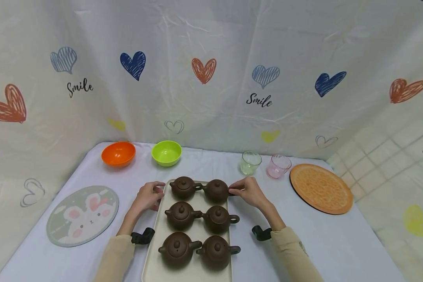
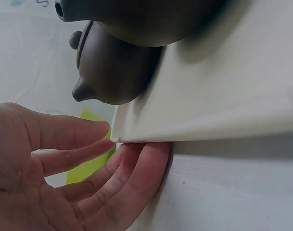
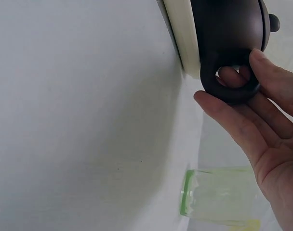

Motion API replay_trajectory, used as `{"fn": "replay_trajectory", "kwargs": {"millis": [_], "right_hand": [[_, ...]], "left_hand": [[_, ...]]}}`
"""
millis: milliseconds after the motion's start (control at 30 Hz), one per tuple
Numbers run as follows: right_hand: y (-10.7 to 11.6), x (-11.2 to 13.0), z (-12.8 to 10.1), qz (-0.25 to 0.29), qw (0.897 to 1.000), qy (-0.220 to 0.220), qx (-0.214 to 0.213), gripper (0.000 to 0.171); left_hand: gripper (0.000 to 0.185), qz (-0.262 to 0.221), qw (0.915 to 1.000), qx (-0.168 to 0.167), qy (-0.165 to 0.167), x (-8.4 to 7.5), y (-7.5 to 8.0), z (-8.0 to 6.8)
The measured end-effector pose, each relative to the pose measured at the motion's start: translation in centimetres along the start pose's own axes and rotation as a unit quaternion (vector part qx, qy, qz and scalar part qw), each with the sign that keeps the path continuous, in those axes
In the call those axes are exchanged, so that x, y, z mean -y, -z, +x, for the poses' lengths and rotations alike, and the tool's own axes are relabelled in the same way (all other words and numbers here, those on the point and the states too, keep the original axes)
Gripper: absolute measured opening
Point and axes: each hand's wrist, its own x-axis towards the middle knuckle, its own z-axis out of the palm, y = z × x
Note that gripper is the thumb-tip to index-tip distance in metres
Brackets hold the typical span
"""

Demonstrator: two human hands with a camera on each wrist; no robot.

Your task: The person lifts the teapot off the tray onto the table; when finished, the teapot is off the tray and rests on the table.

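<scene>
Several dark brown clay teapots stand in two columns on a cream tray (image 1: 151,267). My right hand (image 1: 248,190) pinches the handle of the far right teapot (image 1: 216,190); in the right wrist view the thumb is on one side of the looped handle (image 3: 233,96) and fingers are on the other. At the far left corner of the tray, my left hand (image 1: 149,196) touches the rim with relaxed fingers (image 2: 153,161), the thumb close to the corner. The far left teapot (image 1: 183,187) sits just inside that corner, its spout toward my left hand.
An orange bowl (image 1: 118,154) and a lime green bowl (image 1: 167,153) stand at the back. Right of them are a green glass (image 1: 250,163), a pink glass (image 1: 279,166) and a round pizza-patterned mat (image 1: 320,188). A round bunny-patterned mat (image 1: 83,216) lies at left.
</scene>
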Motion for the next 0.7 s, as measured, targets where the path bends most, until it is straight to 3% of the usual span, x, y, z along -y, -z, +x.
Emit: {"fn": "replay_trajectory", "kwargs": {"millis": [333, 700], "right_hand": [[1.4, 0.4, -0.5, 0.016, 1.000, -0.008, 0.005, 0.013], [5.0, -1.5, -2.2, 0.031, 0.998, -0.046, 0.000, 0.015]], "left_hand": [[0.042, 0.000, 1.0000, 0.000, -0.004, 0.1, 0.0, 0.0], [0.044, -0.005, 1.0000, 0.004, 0.000, 0.2, -0.1, 0.0]]}}
